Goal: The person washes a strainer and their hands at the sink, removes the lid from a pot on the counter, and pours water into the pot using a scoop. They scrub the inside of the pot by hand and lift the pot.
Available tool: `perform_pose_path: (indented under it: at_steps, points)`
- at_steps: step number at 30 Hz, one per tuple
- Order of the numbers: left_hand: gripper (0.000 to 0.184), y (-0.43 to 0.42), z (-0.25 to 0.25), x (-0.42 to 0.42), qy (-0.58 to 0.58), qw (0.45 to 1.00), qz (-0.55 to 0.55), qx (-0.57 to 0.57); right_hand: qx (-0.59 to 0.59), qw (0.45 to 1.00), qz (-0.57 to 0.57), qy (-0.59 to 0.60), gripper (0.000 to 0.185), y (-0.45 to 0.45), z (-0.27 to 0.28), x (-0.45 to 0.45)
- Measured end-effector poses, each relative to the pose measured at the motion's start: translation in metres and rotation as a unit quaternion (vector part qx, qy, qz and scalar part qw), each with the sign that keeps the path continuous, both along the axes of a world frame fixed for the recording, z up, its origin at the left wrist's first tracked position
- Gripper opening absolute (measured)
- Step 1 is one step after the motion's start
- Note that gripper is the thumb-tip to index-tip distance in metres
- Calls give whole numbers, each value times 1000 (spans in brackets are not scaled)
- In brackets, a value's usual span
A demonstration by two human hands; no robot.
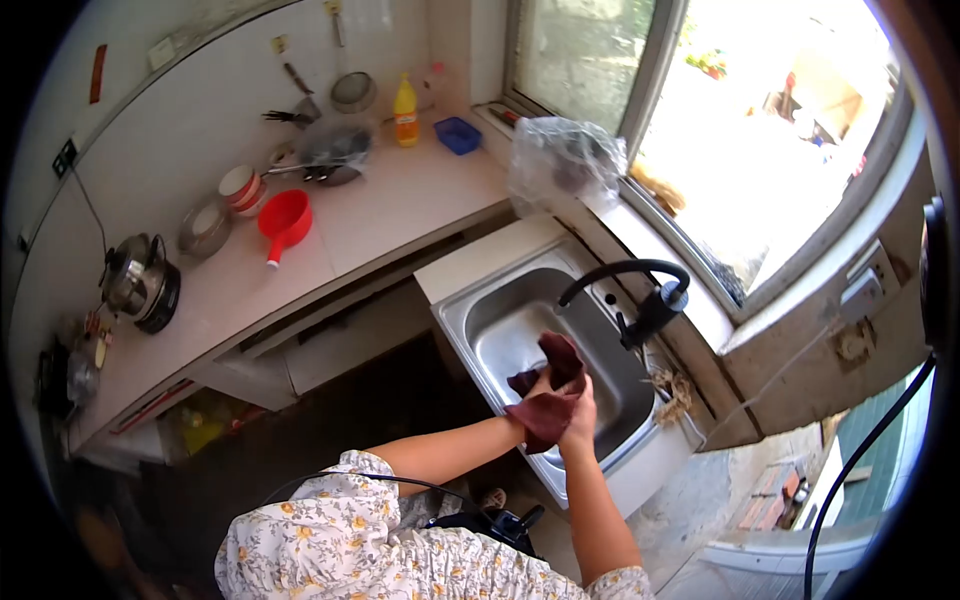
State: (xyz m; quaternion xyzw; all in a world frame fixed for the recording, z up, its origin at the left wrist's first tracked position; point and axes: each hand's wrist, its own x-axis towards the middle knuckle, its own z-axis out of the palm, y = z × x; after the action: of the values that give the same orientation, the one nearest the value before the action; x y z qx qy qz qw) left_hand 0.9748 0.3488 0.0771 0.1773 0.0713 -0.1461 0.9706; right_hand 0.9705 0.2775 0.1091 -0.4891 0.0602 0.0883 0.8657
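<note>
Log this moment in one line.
left hand: holding cloth | right hand: holding cloth | cloth: dark red, bunched, over sink | faucet: black

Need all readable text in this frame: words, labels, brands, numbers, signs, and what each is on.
Legible text: none.
Yellow bottle: label there, too small and blurred to read.
Cloth: no lettering I can make out.

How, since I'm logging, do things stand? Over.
Right hand holds dark maroon cloth; left hand partly hidden in it. Cloth bunched over rectangular steel sink. Curved black faucet clear of hands.
</note>
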Motion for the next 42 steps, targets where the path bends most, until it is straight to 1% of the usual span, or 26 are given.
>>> perform_pose_path:
  at_steps: [1,2,4,5,6,8,10,11,13,14,16,17,18,20,21,22,24,26,27,30,32,33,36,37,40,42]
  points:
    - [30,-1,3,-4,-80,974,10,210,43,997,-10,64,22,-2,-1,-1]
    - [25,0,23,-10,-135,899,29,416,85,987,-24,132,21,-1,9,-8]
    - [35,0,19,-10,-55,975,27,214,272,962,-3,-13,18,-1,-46,-9]
    - [28,0,36,-11,-50,958,85,269,-93,987,-39,-124,15,4,-33,-13]
    - [28,2,33,-8,-51,957,95,270,-91,987,-30,-129,15,6,-24,-14]
    - [20,5,23,-4,-65,954,92,279,-370,895,-76,-237,22,12,-13,-14]
    - [24,3,22,-6,-28,905,112,409,-449,832,-93,-313,23,6,-36,-5]
    - [26,-1,14,-3,-21,913,113,391,-443,832,-82,-322,23,-4,-47,0]
    - [32,-5,5,-2,10,920,107,377,-526,730,-70,-430,40,-23,-71,9]
    - [33,-9,-4,0,30,953,93,288,-559,671,-67,-481,51,-20,-75,12]
    - [34,-8,2,-3,57,947,94,303,-566,685,16,-458,32,-13,-22,-17]
    - [36,-1,14,-6,45,871,133,470,-553,701,7,-450,38,-13,-17,-21]
    - [35,0,-4,1,36,874,161,458,-539,718,1,-441,44,-11,-7,-26]
    - [34,1,-46,17,15,958,100,269,-537,738,-78,-400,49,-3,14,-26]
    - [32,-5,-8,-1,39,992,85,83,-442,847,-28,-296,50,-6,0,-17]
    - [33,-4,-4,-15,84,995,-26,-37,-334,926,22,-175,50,-17,-17,-8]
    - [32,5,18,-24,42,991,-6,124,-407,876,11,-257,27,-24,-12,-3]
    - [27,6,8,-21,0,995,-48,85,-500,814,27,-293,9,-24,1,-13]
    - [28,2,2,-19,79,990,-35,115,-580,748,51,-319,6,-22,6,-17]
    - [32,11,5,-25,203,966,-34,156,-675,629,126,-365,13,-17,5,-28]
    - [33,23,18,-36,245,962,-94,72,-669,606,182,-390,19,-16,15,-33]
    - [34,24,11,-37,248,958,-78,124,-665,580,233,-409,26,-17,18,-36]
    - [31,34,8,-38,204,961,-77,170,-552,618,237,-507,44,-14,21,-37]
    - [30,28,-19,-28,128,961,6,245,-542,653,280,-448,51,-16,28,-40]
    - [24,33,-21,-22,80,934,48,344,-510,683,221,-474,52,-14,25,-41]
    - [19,38,-4,-28,88,939,59,327,-503,720,159,-451,36,-20,6,-31]
